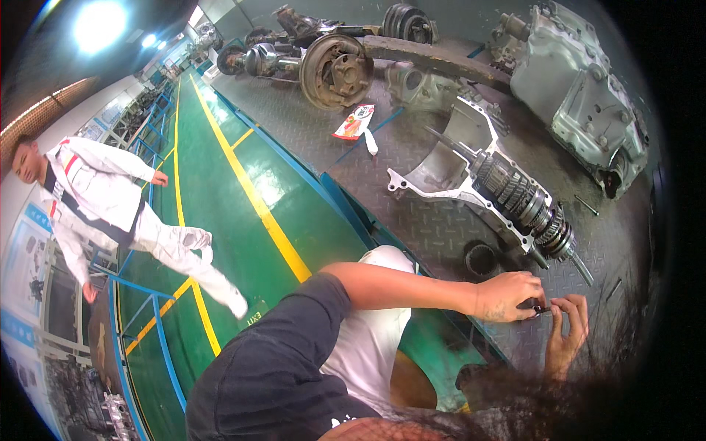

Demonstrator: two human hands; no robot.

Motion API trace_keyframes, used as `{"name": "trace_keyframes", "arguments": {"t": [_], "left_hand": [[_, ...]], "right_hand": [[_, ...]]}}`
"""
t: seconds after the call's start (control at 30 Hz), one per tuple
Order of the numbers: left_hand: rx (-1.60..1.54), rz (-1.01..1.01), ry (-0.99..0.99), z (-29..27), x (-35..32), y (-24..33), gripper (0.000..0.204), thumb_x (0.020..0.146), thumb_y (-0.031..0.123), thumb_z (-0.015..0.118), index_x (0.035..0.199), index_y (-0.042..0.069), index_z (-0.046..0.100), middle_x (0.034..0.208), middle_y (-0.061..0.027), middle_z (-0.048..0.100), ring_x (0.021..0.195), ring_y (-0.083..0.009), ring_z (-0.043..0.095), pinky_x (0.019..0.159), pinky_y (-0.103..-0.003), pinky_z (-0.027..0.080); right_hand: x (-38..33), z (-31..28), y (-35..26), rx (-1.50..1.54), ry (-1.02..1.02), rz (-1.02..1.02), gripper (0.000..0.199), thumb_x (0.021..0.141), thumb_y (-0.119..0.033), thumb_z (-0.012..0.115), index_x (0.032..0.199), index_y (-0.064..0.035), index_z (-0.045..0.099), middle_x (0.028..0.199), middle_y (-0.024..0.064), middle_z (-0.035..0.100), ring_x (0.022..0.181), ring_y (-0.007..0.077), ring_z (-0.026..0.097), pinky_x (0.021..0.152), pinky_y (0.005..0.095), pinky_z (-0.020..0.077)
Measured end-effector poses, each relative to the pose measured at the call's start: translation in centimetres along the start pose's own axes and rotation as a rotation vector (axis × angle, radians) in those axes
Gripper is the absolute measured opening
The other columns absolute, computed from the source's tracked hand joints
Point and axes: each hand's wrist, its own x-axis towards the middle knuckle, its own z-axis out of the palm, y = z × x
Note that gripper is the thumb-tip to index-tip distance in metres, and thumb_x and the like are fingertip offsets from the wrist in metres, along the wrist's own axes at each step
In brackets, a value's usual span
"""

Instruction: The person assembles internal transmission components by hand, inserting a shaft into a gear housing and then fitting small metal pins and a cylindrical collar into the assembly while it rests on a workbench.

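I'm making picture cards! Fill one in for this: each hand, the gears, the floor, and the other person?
Left hand: fingers bent around a small dark part
Right hand: fingertips beside that part; grip unclear
Gears: in a row on a shaft, in an open metal housing
Floor: green, yellow lines
Other person: at left, white clothes

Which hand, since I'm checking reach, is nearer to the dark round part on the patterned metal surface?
Left. In the picture, the left hand sits just below and right of the dark round part; the right hand is farther right and lower.
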Motion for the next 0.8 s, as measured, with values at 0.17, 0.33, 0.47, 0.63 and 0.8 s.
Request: {"name": "trace_keyframes", "arguments": {"t": [0.17,0.33,0.47,0.63,0.8], "left_hand": [[0.003,0.016,0.034,0.2,-0.2,0.2,0.025,0.089,0.024,0.076,0.104,0.004,0.073,0.107,-0.0137,0.069,0.108,-0.0373,0.063,0.098,-0.048,0.051],[0.019,0.032,0.018,0.4,0.0,-0.3,0.025,0.09,0.026,0.077,0.104,0.006,0.073,0.103,-0.0129,0.07,0.105,-0.0373,0.064,0.097,-0.048,0.05],[0.08,0.052,-0.002,-0.3,0.4,0.1,0.024,0.091,0.026,0.077,0.102,0.005,0.073,0.101,-0.0121,0.071,0.105,-0.0368,0.064,0.094,-0.048,0.051],[0.0,-0.099,-0.068,-1.7,0.6,1.5,0.028,0.098,0.032,0.072,0.109,0.007,0.07,0.104,-0.0145,0.07,0.105,-0.0378,0.064,0.093,-0.05,0.05],[-0.123,-0.27,-0.1,-2.9,0.3,1.9,0.025,0.096,0.024,0.074,0.11,0.003,0.069,0.099,-0.0162,0.074,0.093,-0.0378,0.07,0.083,-0.047,0.054]], "right_hand": [[0.1,-0.6,-0.6,0.054,-0.098,0.005,0.004,0.095,0.001,0.068,0.099,0.0025,0.069,0.097,0.0129,0.059,0.089,0.0264,0.061,0.081,0.0344,0.0491],[0.3,-0.4,-0.2,0.028,-0.049,0.019,0.006,0.098,-0.002,0.066,0.1,0.0031,0.069,0.098,0.0137,0.06,0.09,0.0263,0.061,0.082,0.0343,0.049],[0.2,-0.4,-0.1,0.145,-0.091,0.04,0.007,0.099,-0.002,0.064,0.102,0.0033,0.068,0.1,0.0142,0.061,0.091,0.0251,0.061,0.083,0.0339,0.0485],[0.2,-0.6,0.5,0.217,-0.029,0.067,0.006,0.099,0.001,0.062,0.102,0.0038,0.067,0.1,0.0139,0.062,0.092,0.0234,0.061,0.084,0.0336,0.0486],[0.4,-1.4,0.7,0.04,-0.178,0.096,0.006,0.097,0.004,0.063,0.102,0.0053,0.066,0.093,0.0144,0.066,0.085,0.0251,0.064,0.082,0.0356,0.0509]]}}
